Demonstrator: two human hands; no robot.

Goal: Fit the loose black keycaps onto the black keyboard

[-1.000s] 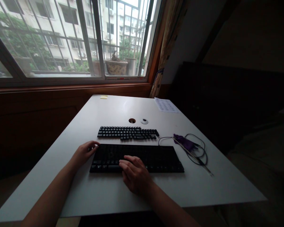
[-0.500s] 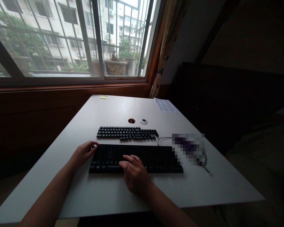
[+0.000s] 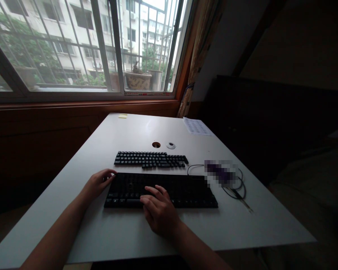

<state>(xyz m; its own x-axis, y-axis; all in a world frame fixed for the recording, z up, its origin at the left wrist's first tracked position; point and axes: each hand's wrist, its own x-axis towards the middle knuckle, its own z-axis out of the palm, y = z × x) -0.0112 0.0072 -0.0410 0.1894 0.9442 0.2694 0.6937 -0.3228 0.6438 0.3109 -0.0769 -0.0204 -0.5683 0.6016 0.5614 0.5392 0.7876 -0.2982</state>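
Observation:
A black keyboard base [image 3: 186, 189] lies across the white table [image 3: 129, 232] in front of me. My left hand [image 3: 97, 182] holds its left end, fingers curled against the top left corner. My right hand [image 3: 157, 210] rests on the front middle of the keyboard, fingers bent and apart on its surface. Behind it lies a block of black keycaps [image 3: 150, 159] laid out in rows.
A black cable [image 3: 236, 187] with a purple item, partly blurred, lies right of the keyboard. A round hole [image 3: 156, 144] and its white cap [image 3: 170, 145] sit behind the keycaps. A paper sheet [image 3: 197, 126] and yellow note [image 3: 122, 116] lie near the window.
My right hand has crept slightly left along the keyboard's front; the view has shifted a little. The left hand stays at the keyboard's left end.

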